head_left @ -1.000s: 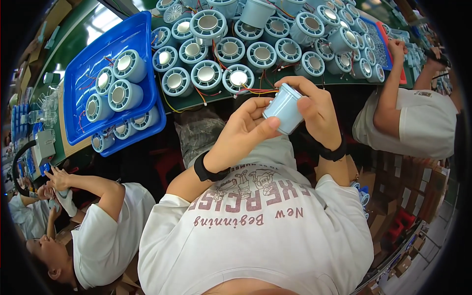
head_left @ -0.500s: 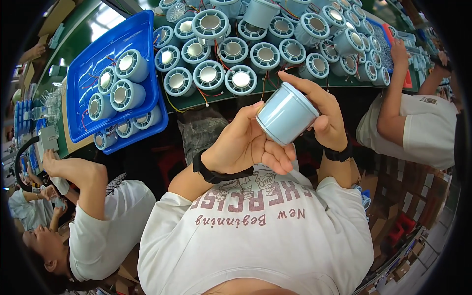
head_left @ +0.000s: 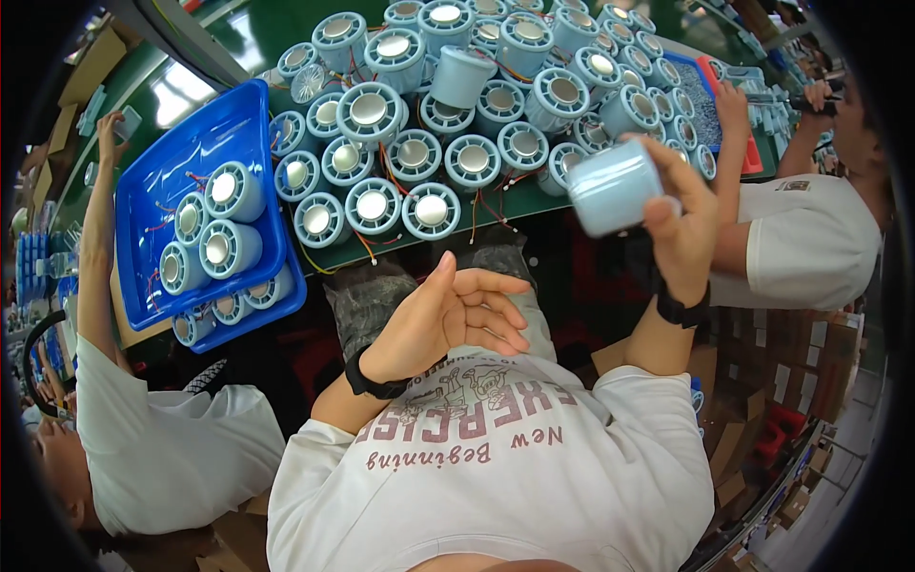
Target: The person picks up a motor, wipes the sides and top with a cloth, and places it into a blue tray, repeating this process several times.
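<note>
My right hand (head_left: 684, 224) is closed round a light-blue cylindrical housing (head_left: 610, 191), lifted to the right in front of the table's edge and slightly blurred. Its smooth, shiny side faces me; its end faces cannot be made out. My left hand (head_left: 446, 322) is empty, fingers apart and thumb up, over my lap. Beyond it, similar light-blue housings (head_left: 372, 202) stand crowded and partly stacked on the green table (head_left: 334, 250). Many show a slotted ring round a silver disc, and thin coloured wires with small white plugs trail from them.
A tilted blue tray (head_left: 143, 229) at the left holds several housings, with another blue tray (head_left: 276, 296) beneath it. Co-workers sit on both sides, one with a raised arm (head_left: 98, 219). A red-edged blue bin (head_left: 694, 105) of small grey pieces stands far right.
My right hand has carried the housing right and away from my left hand, which has let go of it and opened. The left co-worker's arm has stretched out over the table.
</note>
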A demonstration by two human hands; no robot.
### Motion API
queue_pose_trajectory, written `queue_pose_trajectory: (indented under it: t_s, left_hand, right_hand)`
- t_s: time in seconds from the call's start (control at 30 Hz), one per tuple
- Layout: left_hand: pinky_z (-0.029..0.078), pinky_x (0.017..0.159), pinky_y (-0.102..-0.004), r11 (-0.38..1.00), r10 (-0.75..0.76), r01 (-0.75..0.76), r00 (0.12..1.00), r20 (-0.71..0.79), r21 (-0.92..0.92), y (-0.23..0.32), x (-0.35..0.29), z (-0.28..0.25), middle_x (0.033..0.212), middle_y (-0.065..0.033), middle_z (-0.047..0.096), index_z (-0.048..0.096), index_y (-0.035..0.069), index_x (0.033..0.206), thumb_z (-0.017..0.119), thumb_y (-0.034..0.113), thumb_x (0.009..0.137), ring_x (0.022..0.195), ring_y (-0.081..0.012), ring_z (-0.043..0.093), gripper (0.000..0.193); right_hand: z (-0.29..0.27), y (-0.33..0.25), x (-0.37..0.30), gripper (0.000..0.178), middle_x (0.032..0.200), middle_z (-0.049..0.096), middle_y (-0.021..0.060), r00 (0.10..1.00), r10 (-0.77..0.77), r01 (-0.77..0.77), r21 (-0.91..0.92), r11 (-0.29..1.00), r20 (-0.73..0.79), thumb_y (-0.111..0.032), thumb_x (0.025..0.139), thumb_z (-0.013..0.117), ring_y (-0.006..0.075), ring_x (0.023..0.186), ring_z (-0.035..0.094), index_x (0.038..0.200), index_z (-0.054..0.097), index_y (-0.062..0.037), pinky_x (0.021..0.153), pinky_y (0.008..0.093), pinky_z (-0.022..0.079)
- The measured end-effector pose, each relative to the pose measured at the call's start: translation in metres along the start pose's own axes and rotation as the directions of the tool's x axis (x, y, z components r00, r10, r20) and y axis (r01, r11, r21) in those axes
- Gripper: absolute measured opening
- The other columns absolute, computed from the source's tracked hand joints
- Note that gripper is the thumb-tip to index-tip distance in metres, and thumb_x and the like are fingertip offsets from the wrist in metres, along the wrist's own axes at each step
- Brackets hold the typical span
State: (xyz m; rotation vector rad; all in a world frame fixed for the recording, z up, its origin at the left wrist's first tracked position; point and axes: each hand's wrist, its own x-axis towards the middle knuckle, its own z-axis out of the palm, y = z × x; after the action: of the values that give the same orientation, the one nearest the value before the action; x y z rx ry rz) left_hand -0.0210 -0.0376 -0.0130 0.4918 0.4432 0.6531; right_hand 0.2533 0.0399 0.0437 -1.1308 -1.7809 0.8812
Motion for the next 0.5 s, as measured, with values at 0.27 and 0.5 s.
queue_pose_trajectory:
  t_s: [0.27,0.5]
  left_hand:
    - [0.055,0.085,-0.0388,0.998,0.015,-0.012,0.999,-0.05,0.055,0.003,0.004,-0.001,0.104,-0.0188,0.063,0.048,-0.005,0.127,0.013,0.053,0.102,0.096,-0.03,0.067,0.072]
    - [0.055,0.084,-0.0385,0.998,0.034,-0.029,0.996,-0.079,0.062,0.007,0.001,-0.006,0.104,-0.0185,0.063,0.048,-0.004,0.126,0.016,0.05,0.103,0.096,-0.0295,0.067,0.067]
  right_hand:
    - [-0.086,0.02,0.096,0.073,0.111,0.065,0.0147,0.875,0.077,-0.379,-0.576,0.724,-0.478,-0.06,0.082,0.064,0.0206,0.1,0.063,0.116,0.063,0.0045,0.087,0.0275,0.046]
    - [-0.092,0.089,0.142,0.077,0.094,0.068,0.0134,0.933,0.222,-0.358,-0.682,0.638,-0.283,-0.063,0.077,0.066,0.0214,0.087,0.066,0.115,0.063,0.0044,0.078,0.0307,0.05]
